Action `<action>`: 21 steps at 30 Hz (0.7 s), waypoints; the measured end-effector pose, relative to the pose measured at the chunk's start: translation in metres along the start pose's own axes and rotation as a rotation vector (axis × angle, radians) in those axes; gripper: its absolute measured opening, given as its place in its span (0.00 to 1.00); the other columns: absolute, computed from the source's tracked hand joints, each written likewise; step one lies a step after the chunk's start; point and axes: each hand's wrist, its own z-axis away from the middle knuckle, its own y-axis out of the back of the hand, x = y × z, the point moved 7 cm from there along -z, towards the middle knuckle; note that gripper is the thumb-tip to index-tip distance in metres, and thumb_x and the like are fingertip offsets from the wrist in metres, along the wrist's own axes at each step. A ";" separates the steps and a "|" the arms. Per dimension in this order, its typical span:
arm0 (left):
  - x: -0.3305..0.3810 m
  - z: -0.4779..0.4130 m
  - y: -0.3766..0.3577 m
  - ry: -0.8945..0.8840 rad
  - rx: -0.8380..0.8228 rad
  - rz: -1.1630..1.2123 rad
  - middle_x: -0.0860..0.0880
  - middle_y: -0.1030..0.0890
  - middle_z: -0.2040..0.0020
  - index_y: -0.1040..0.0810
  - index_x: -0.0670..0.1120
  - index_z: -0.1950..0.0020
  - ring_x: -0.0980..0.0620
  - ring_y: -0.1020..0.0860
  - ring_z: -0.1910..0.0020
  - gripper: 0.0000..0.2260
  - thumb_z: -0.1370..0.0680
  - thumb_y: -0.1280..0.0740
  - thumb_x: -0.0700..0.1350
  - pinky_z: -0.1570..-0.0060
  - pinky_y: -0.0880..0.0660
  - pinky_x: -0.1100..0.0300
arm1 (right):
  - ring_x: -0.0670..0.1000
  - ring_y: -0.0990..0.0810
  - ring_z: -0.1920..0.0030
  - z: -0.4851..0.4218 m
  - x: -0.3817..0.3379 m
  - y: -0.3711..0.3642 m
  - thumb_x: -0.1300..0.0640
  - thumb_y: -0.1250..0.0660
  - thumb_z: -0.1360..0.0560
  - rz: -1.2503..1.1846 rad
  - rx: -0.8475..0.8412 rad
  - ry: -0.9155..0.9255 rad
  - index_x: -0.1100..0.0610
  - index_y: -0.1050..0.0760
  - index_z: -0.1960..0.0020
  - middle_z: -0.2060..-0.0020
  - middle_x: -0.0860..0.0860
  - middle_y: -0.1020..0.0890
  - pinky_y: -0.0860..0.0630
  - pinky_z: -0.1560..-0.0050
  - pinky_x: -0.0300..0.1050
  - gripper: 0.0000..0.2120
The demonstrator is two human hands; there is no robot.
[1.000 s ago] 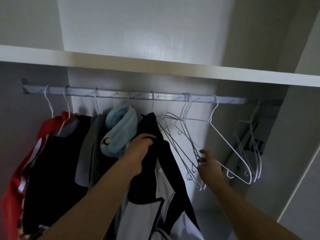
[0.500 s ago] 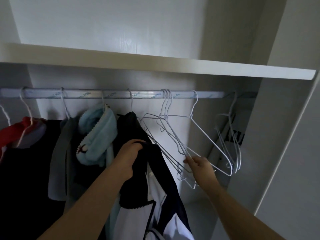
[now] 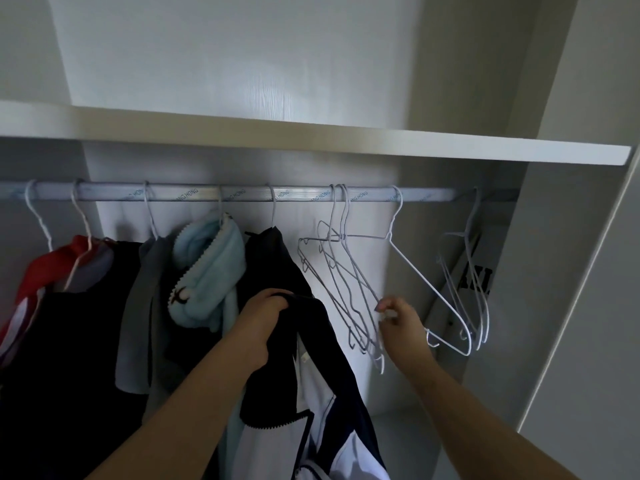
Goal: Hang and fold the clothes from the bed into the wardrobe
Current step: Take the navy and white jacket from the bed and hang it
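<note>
Right hand, open a second ago, pinches a wire hanger below "HONG" rail; left hand grips jacket.

Two hands are counted, one left hand and one right hand. One rail is seen, and one shelf above it. Five garments are counted on five hangers: one red garment, one black garment, one grey garment, one light blue garment and one navy-and-white garment. Of empty wire hangers, a bunch of about three is counted mid-rail, then one single hanger, then a cluster at the far right whose number cannot be told exactly
</note>
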 end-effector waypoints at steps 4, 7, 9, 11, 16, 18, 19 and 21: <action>0.001 0.000 0.004 0.003 0.009 0.009 0.44 0.20 0.55 0.21 0.46 0.54 0.47 0.22 0.57 0.09 0.24 0.39 0.35 0.64 0.27 0.60 | 0.56 0.34 0.33 -0.008 -0.018 -0.022 0.54 0.40 0.22 0.632 0.025 0.111 0.50 0.23 0.42 0.30 0.50 0.34 0.36 0.35 0.48 0.12; 0.004 -0.002 0.007 -0.002 0.015 -0.011 0.43 0.20 0.54 0.21 0.46 0.55 0.47 0.23 0.58 0.10 0.24 0.40 0.35 0.64 0.27 0.60 | 0.55 0.37 0.31 -0.016 -0.024 -0.039 0.47 0.41 0.22 0.735 -0.055 0.112 0.51 0.32 0.32 0.28 0.49 0.37 0.39 0.33 0.52 0.20; 0.008 -0.005 0.009 -0.007 0.021 -0.028 0.43 0.21 0.53 0.21 0.46 0.53 0.47 0.23 0.58 0.10 0.23 0.41 0.35 0.63 0.26 0.59 | 0.55 0.34 0.33 -0.024 -0.026 -0.045 0.51 0.40 0.23 0.782 -0.072 0.168 0.53 0.35 0.30 0.30 0.50 0.33 0.36 0.35 0.50 0.22; 0.010 -0.009 0.012 -0.003 0.028 -0.024 0.43 0.21 0.53 0.22 0.45 0.51 0.47 0.23 0.58 0.10 0.23 0.41 0.35 0.64 0.26 0.60 | 0.55 0.31 0.35 -0.030 -0.025 -0.048 0.56 0.40 0.24 0.774 -0.068 0.205 0.54 0.35 0.30 0.32 0.51 0.30 0.34 0.36 0.48 0.22; 0.011 -0.017 0.019 0.017 0.047 0.010 0.43 0.20 0.55 0.21 0.42 0.48 0.48 0.23 0.60 0.09 0.23 0.40 0.35 0.66 0.27 0.60 | 0.55 0.31 0.37 -0.046 -0.018 -0.049 0.58 0.39 0.25 0.983 -0.003 0.238 0.52 0.40 0.29 0.33 0.52 0.32 0.34 0.39 0.49 0.26; 0.009 -0.020 0.021 0.038 0.033 0.012 0.42 0.20 0.52 0.21 0.42 0.46 0.47 0.22 0.58 0.09 0.23 0.38 0.35 0.63 0.26 0.59 | 0.55 0.29 0.38 -0.050 -0.015 -0.048 0.61 0.40 0.26 1.034 0.031 0.241 0.52 0.44 0.28 0.36 0.53 0.30 0.32 0.41 0.48 0.28; 0.009 -0.021 0.023 0.043 0.033 0.011 0.43 0.20 0.52 0.21 0.42 0.46 0.47 0.22 0.58 0.09 0.23 0.38 0.35 0.63 0.25 0.59 | 0.55 0.29 0.39 -0.053 -0.013 -0.047 0.62 0.40 0.26 1.042 0.042 0.241 0.52 0.45 0.27 0.37 0.53 0.30 0.31 0.41 0.48 0.30; 0.008 -0.024 0.025 0.045 0.044 0.005 0.44 0.20 0.55 0.21 0.43 0.48 0.48 0.23 0.59 0.09 0.23 0.39 0.35 0.64 0.26 0.60 | 0.56 0.28 0.40 -0.058 -0.008 -0.044 0.66 0.41 0.26 0.954 0.033 0.216 0.52 0.44 0.27 0.37 0.55 0.28 0.28 0.45 0.49 0.30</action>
